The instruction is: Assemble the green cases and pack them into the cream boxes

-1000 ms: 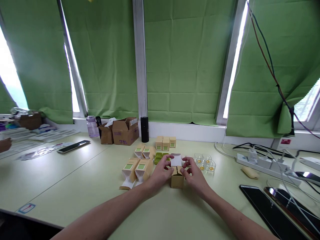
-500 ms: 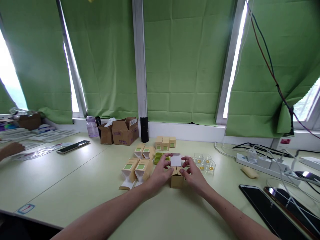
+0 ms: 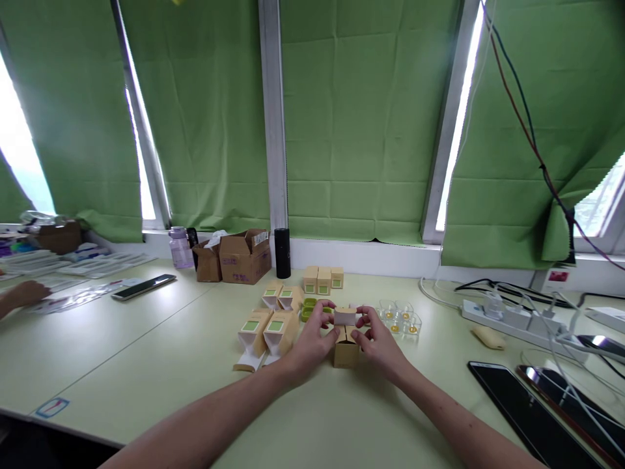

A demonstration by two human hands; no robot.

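Between my hands a small brown cardboard box (image 3: 346, 355) stands on the table. Its two side flaps are folded in, and its lid flap (image 3: 345, 316) is raised and bent over at the top. My left hand (image 3: 317, 333) grips the box's left side, thumb by the side flap and index finger at the lid. On the right side, my right hand (image 3: 374, 332) does the same, with its fingers curled at the lid's edge. Behind my left hand are green cups (image 3: 307, 307), partly hidden. Clear cups with yellow contents (image 3: 404, 315) stand beyond my right hand.
Several opened boxes (image 3: 277, 331) lie left of my hands; closed boxes (image 3: 323, 280) stand behind. A black cylinder (image 3: 282, 254) and cartons (image 3: 247, 257) line the back. A power strip (image 3: 517, 326) and tablet (image 3: 525, 410) lie right. Another person's hand (image 3: 27, 293) is far left.
The lid flap, upright before, is now bent forward at its top edge and looks shorter. My hands have stayed at the box's sides. The other person's hand has shifted slightly.
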